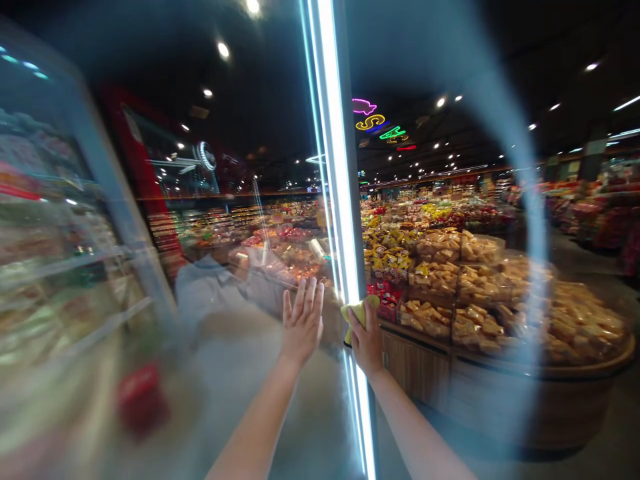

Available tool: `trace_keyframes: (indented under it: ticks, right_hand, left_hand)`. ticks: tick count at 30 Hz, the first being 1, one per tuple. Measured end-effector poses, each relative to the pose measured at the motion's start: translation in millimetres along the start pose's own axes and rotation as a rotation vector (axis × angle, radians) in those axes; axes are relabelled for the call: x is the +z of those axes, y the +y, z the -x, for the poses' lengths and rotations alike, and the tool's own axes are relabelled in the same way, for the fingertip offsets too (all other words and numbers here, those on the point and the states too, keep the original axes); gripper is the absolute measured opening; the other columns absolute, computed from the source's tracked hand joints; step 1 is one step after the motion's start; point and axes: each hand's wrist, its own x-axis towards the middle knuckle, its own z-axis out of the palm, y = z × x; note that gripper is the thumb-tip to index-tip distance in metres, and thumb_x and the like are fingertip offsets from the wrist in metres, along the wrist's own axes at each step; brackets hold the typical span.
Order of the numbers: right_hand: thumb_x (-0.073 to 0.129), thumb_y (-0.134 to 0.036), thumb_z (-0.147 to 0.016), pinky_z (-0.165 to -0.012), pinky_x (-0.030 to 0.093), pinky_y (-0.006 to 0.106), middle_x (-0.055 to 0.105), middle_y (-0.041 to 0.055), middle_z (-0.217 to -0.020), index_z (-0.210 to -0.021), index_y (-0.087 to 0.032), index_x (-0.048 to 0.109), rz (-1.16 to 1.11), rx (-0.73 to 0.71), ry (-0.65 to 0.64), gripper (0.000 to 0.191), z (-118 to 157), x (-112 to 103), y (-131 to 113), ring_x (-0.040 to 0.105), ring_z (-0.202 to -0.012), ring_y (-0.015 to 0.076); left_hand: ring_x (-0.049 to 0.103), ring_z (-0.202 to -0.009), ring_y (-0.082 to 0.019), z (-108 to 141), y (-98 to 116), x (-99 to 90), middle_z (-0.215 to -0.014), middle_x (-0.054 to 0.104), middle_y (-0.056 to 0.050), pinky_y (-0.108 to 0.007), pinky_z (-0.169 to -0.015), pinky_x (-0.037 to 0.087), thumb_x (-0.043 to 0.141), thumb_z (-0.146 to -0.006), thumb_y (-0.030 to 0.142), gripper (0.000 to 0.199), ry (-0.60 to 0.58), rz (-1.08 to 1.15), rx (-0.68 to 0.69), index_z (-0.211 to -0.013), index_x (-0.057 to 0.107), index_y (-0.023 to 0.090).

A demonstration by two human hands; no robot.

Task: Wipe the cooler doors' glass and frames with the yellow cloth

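- Along the bright light strip (343,200), the yellow cloth (359,311) is bunched in the right hand (369,339), pinched between thumb and fingers.
- Its upper part lies crosswise over the strip and a tail points downward; its long axis is hard to tell.
- The strip runs nearly upright, top leaning left.
- Beside it, the left hand (303,315) is spread, fingertips up.
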Motion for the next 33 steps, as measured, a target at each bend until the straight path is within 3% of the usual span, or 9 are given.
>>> trace_keyframes:
  ticks: [4,7,10,16,21,25,29,33]
  right_hand:
    - [0.047,-0.003,-0.094,-0.113,0.043,0.067,0.015,0.0049,-0.172,-0.155,-0.039,0.041,-0.015,0.033,-0.014,0.071,20.3,0.7,-3.3,0.022,-0.155,0.0393]
    - [0.041,0.002,-0.091,-0.114,0.044,0.065,0.021,0.0022,-0.171,-0.154,-0.041,0.041,-0.045,0.060,0.000,0.076,13.6,-4.1,-11.1,0.020,-0.156,0.0369]
    - [0.040,0.007,-0.087,-0.117,0.040,0.063,0.024,-0.0006,-0.170,-0.151,-0.041,0.047,-0.075,0.062,0.017,0.081,-17.2,-11.2,-19.1,0.017,-0.157,0.0345]
    - [0.040,0.006,-0.088,-0.124,0.031,0.059,0.019,-0.0007,-0.171,-0.148,-0.036,0.052,-0.107,0.040,0.058,0.074,-104.7,-32.4,-39.2,0.016,-0.158,0.0317]
    - [0.037,0.001,-0.093,-0.126,0.028,0.053,0.014,0.0034,-0.173,-0.163,-0.033,0.021,-0.143,-0.070,0.164,0.079,-135.1,-51.9,-68.3,0.017,-0.158,0.0258]
    - [0.039,-0.009,-0.100,-0.125,0.031,0.052,0.016,0.0020,-0.172,-0.160,-0.033,0.030,-0.177,-0.165,0.116,0.066,-133.5,-43.5,-85.7,0.020,-0.157,0.0246]
    - [0.041,-0.018,-0.102,-0.124,0.032,0.051,0.019,0.0079,-0.171,-0.159,-0.025,0.034,-0.188,-0.130,-0.073,0.058,-102.6,-24.5,-89.7,0.020,-0.158,0.0256]
    - [0.035,-0.014,-0.103,-0.122,0.038,0.048,0.023,0.0089,-0.170,-0.158,-0.024,0.038,-0.226,-0.062,-0.064,0.056,-84.7,-19.0,-86.7,0.026,-0.156,0.0242]
  left_hand:
    - [0.012,-0.158,-0.027,12.1,2.9,-1.2,-0.163,0.036,-0.013,-0.056,-0.130,-0.001,0.056,-0.091,0.016,0.083,0.003,-0.011,-0.010,-0.163,0.016,0.017]
    - [0.012,-0.158,-0.027,21.1,2.9,-7.3,-0.163,0.036,-0.013,-0.056,-0.129,0.000,0.056,-0.090,0.015,0.082,-0.014,-0.016,-0.032,-0.163,0.019,0.017]
    - [0.012,-0.158,-0.028,28.0,-0.4,-17.7,-0.164,0.034,-0.014,-0.057,-0.129,0.000,0.059,-0.089,0.017,0.081,-0.045,-0.006,-0.064,-0.162,0.023,0.017]
    - [0.011,-0.158,-0.030,31.2,-8.5,-37.7,-0.166,0.031,-0.014,-0.059,-0.129,0.001,0.065,-0.088,0.025,0.082,-0.068,0.003,-0.138,-0.161,0.028,0.019]
    - [0.011,-0.158,-0.033,31.9,-7.7,-50.6,-0.167,0.028,-0.015,-0.061,-0.128,0.005,0.067,-0.087,0.027,0.082,-0.117,0.006,-0.186,-0.160,0.030,0.018]
    - [0.011,-0.158,-0.034,34.3,-7.7,-57.9,-0.167,0.029,-0.016,-0.059,-0.128,0.004,0.066,-0.087,0.026,0.078,-0.161,0.006,-0.178,-0.158,0.035,0.015]
    - [0.014,-0.158,-0.034,36.5,-7.2,-61.8,-0.166,0.031,-0.015,-0.058,-0.129,0.005,0.065,-0.088,0.028,0.072,-0.170,0.000,-0.186,-0.155,0.041,0.017]
    - [0.014,-0.158,-0.034,41.6,-9.8,-67.6,-0.167,0.029,-0.015,-0.058,-0.129,0.006,0.064,-0.090,0.030,0.075,-0.158,0.006,-0.199,-0.158,0.035,0.018]
